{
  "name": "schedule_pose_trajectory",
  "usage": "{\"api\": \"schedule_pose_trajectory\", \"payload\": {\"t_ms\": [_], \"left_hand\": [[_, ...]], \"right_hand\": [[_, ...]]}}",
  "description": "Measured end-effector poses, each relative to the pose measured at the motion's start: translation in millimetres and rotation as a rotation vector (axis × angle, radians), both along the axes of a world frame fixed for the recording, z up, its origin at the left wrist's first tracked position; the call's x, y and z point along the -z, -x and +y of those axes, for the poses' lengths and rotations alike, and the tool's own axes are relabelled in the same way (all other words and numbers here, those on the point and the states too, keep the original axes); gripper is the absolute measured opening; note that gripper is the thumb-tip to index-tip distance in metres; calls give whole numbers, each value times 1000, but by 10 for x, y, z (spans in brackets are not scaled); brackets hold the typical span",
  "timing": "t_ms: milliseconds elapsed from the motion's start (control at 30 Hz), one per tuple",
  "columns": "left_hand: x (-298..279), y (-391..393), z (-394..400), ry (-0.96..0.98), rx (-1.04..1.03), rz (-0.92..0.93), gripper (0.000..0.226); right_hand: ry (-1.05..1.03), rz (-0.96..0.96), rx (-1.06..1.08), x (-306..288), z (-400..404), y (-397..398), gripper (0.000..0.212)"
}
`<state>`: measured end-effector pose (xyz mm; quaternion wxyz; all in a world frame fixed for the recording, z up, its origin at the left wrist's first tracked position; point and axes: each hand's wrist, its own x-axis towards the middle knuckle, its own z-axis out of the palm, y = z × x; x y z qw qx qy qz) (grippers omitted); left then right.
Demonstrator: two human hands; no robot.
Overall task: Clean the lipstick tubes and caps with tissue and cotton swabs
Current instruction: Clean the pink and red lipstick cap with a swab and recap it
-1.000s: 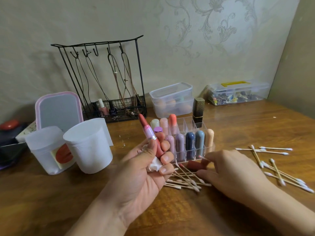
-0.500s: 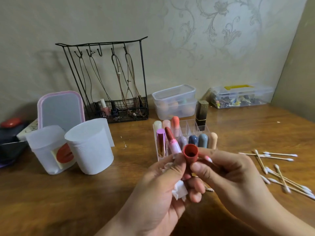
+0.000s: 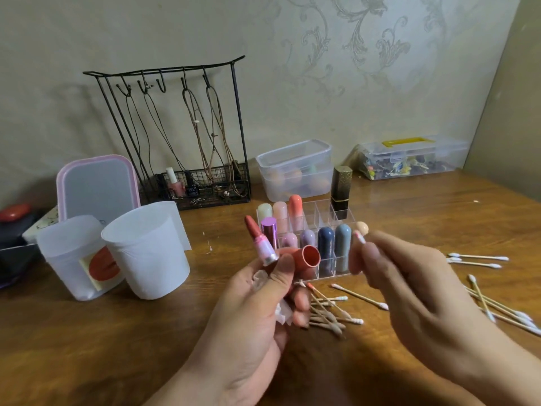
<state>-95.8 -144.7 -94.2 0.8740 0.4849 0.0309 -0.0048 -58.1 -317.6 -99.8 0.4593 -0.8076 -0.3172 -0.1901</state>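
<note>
Head view: the left hand [image 3: 257, 306] grips an uncapped lipstick [image 3: 260, 241], its cap [image 3: 307, 257] and tissue [image 3: 282, 313] before the organizer [image 3: 310, 227], the right hand [image 3: 409, 276] pinches a stained cotton swab [image 3: 359, 238], so cleaning looks midway.

Bare table [image 3: 87, 347] lies open at 7 o'clock. Two white cups [image 3: 146, 253] block 9 o'clock, the lipstick organizer [image 3: 310, 238] stands at 12, and loose cotton swabs [image 3: 491, 303] litter 3 o'clock and between the hands.
</note>
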Motion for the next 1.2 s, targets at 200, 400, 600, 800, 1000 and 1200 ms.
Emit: {"api": "schedule_pose_trajectory", "payload": {"t_ms": [200,400,600,800,1000,1200], "left_hand": [[22,-24,17,-159,-69,-78,27],[39,-30,26,-206,-62,-76,21],[22,-43,67,-298,-64,-147,15],[59,-81,146,-493,-166,-176,10],[83,-90,172,-659,-205,-210,6],[70,-62,135,-762,-219,-243,5]], "right_hand": [[-481,259,-239,-27,-2,-70,42],[-561,415,-296,-49,17,-53,24],[-177,165,69,-34,52,-5,5],[198,-155,4,-30,16,17,10],[184,-137,102,15,18,-3,10],[133,-36,36,43,62,-7,12]]}}
